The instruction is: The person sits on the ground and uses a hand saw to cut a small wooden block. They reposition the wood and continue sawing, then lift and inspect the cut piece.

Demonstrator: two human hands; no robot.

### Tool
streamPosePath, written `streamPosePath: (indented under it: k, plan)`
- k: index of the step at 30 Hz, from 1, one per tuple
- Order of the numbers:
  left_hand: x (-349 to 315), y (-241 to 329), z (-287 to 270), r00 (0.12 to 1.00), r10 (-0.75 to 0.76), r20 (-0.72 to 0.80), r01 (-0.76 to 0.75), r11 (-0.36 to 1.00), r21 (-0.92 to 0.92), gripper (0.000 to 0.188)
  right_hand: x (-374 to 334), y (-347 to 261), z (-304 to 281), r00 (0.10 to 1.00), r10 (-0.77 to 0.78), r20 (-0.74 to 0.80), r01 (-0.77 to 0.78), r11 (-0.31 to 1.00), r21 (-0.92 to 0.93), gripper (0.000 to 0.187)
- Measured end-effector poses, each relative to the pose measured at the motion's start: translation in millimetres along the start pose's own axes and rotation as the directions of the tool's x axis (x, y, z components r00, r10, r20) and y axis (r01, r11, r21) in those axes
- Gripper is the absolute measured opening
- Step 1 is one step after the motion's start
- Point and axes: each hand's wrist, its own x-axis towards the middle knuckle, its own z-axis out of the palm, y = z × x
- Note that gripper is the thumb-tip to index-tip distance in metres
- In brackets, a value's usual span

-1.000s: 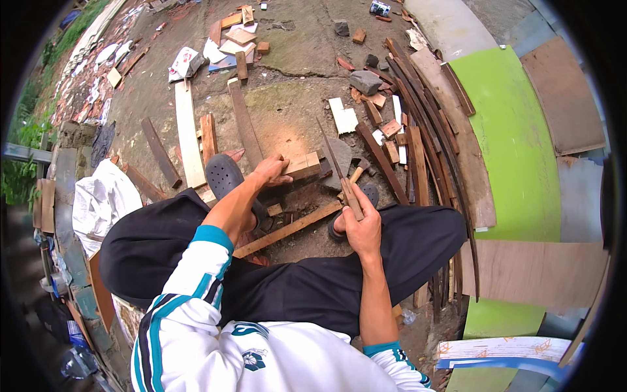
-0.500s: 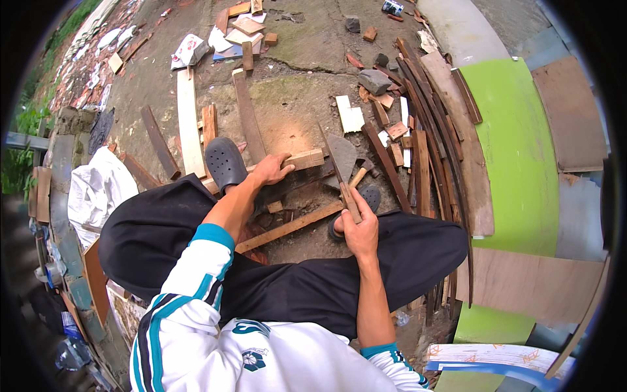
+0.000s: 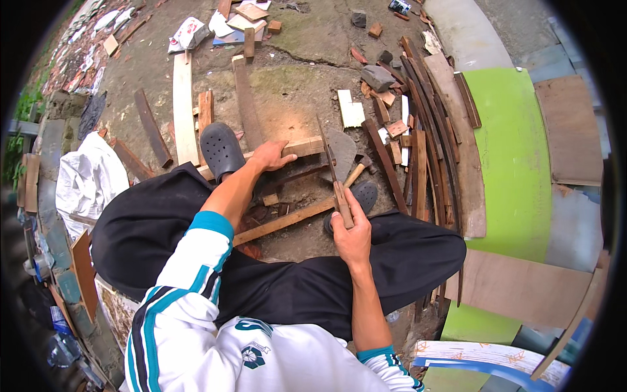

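My left hand (image 3: 272,157) grips a light wooden batten (image 3: 307,147), its fingers laid over the top. My left foot, in a dark clog (image 3: 222,150), is at the batten's other end. Held in my closed right hand (image 3: 353,228) is a handsaw (image 3: 343,204) by its wooden handle. The narrow saw blade points away from me and crosses close to the batten's right end; I cannot tell if it touches. Below the batten lies a darker piece of wood (image 3: 294,178). A longer wooden strip (image 3: 287,221) slants across between my legs.
A hammer (image 3: 354,175) lies beside a flat grey stone (image 3: 339,153) near my right clog (image 3: 364,196). Long dark wood strips (image 3: 434,144) are piled on the right, next to a green panel (image 3: 509,150). A white sack (image 3: 91,179) sits at left. Offcuts are scattered farther off.
My right hand has drawn slightly back toward me and to the left with the handsaw. My left hand keeps its hold on the batten. The whole view has shifted a little.
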Motion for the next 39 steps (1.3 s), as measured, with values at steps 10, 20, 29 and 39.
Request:
streamPosePath:
  k: [10, 20, 29, 39]
  plan:
    - [13, -13, 8, 0.999, 0.035, 0.014, -0.036, 0.998, 0.054, 0.089, 4, -20, 21, 0.997, 0.055, 0.053, -0.05, 0.994, -0.094, 0.052]
    - [16, -12, 13, 0.995, 0.088, -0.054, -0.085, 0.995, 0.06, 0.101, -6, -66, 21, 0.984, 0.114, 0.134, -0.083, 0.972, -0.218, 0.056]
    - [34, -8, 4, 0.997, 0.031, -0.065, -0.025, 0.996, 0.085, 0.096, 49, -52, 30, 0.928, 0.171, 0.331, -0.126, 0.98, -0.152, 0.07]
    - [33, -3, 10, 0.995, 0.021, -0.095, -0.015, 0.998, 0.067, 0.082, 16, -44, 25, 0.96, 0.184, 0.21, -0.171, 0.982, -0.081, 0.065]
